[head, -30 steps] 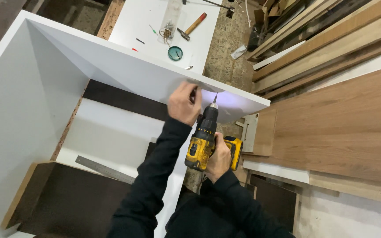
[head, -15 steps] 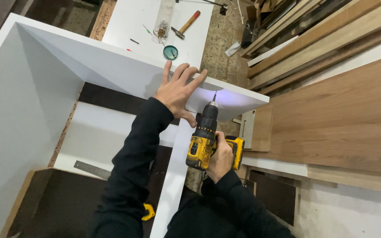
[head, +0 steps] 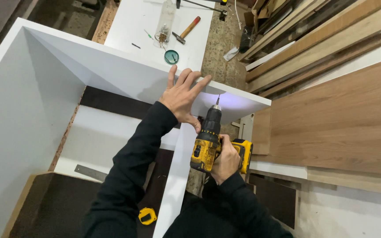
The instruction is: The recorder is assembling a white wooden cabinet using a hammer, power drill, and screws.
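Since a second ago your left hand (head: 182,94) left the bit, now spread flat on white panel (head: 111,66); right hand (head: 225,161) grips yellow drill (head: 207,141).

Packages: clear plastic bag of screws (head: 163,27) on white counter (head: 128,22), top centre | labels, signs, screens: none visible

The right grip (head: 226,161) wraps the yellow drill (head: 208,141), hiding its handle, and the bit's tip is lost in a bright glare on the white panel (head: 111,70). The contents of the clear jar (head: 164,26) are too small to identify. The wooden boards (head: 331,119) run off the right edge.
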